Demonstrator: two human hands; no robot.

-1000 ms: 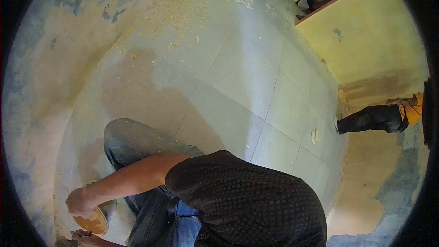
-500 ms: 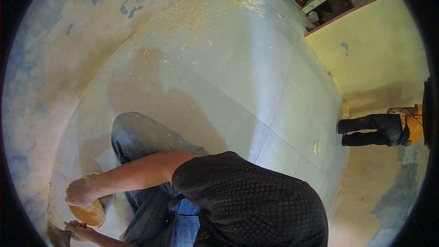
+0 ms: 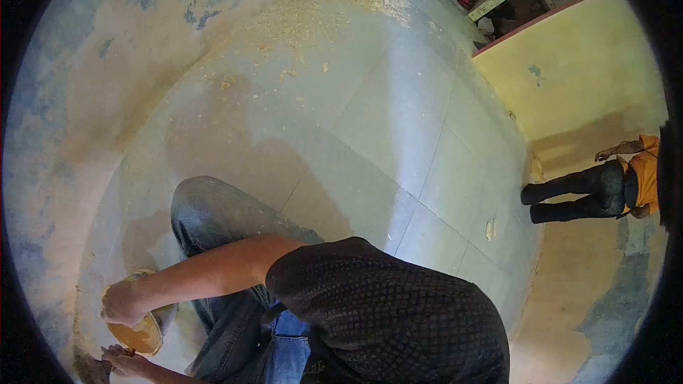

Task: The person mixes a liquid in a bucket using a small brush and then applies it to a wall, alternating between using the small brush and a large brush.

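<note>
Bucket (image 3: 159, 336), ochre inside, sits on the floor (image 3: 363, 156) near the left-hand wall (image 3: 53, 192), unmoved since half a second ago. The right hand (image 3: 124, 304) curls over its mouth as before, fingertips hidden; I cannot tell what either hand holds. The left hand (image 3: 126, 361) is bunched beside a dark, blurred shape (image 3: 91, 368). The co-worker (image 3: 605, 188) has shifted, one arm now farther out.

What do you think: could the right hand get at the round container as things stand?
Probably yes: the right hand is close beside the round container, with nothing visible between them. The left hand seems to cover only part of the opening.
</note>
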